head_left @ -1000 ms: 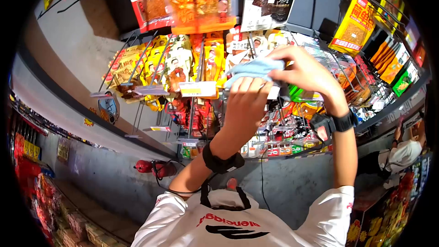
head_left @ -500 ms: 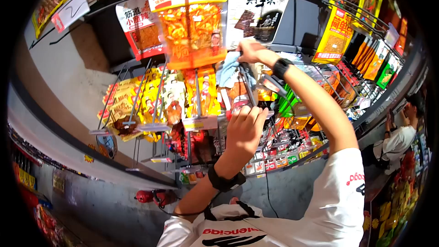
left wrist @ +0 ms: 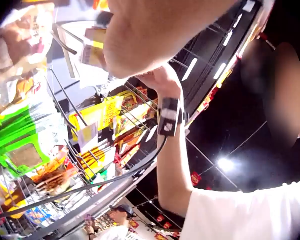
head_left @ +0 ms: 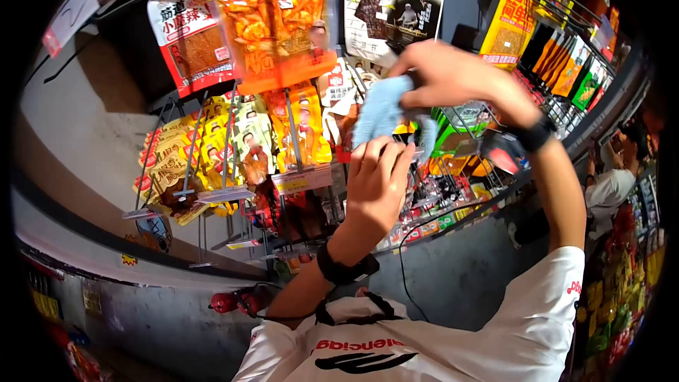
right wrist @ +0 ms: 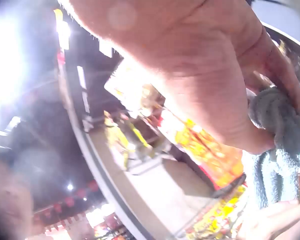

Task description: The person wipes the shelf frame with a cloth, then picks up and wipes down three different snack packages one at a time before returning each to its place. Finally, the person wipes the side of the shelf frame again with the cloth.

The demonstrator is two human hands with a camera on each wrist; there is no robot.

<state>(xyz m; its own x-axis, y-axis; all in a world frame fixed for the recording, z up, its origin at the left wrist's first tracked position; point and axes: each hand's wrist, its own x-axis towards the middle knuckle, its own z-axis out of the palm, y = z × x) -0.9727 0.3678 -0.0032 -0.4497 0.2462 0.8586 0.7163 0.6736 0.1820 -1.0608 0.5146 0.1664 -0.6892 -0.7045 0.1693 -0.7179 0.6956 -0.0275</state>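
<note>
My right hand [head_left: 449, 78] pinches a light blue cloth [head_left: 382, 110] in front of the hanging snack packets. In the right wrist view, the thumb and fingers press into the bunched grey-blue cloth [right wrist: 277, 120]. Just below it my left hand [head_left: 375, 187] is raised, back towards me and fingers bent at the cloth's lower edge. What lies under those fingers is hidden, so I cannot tell whether they grip a hook end. Left of the cloth hang orange-yellow packets [head_left: 300, 127] on a metal hook.
A large orange snack bag [head_left: 276, 28] and a white-and-black bag [head_left: 396, 7] hang above. Wire hooks with price labels [head_left: 300, 180] stick out towards me. Green packets [head_left: 453, 134] hang on the right. A black cable [head_left: 401, 262] trails below. Another person [head_left: 612, 184] stands far right.
The right hand reached up and back along the hook with the cloth, then came down and nearer to the left hand. The left hand dropped slightly, then stayed about level. The view shifted.
</note>
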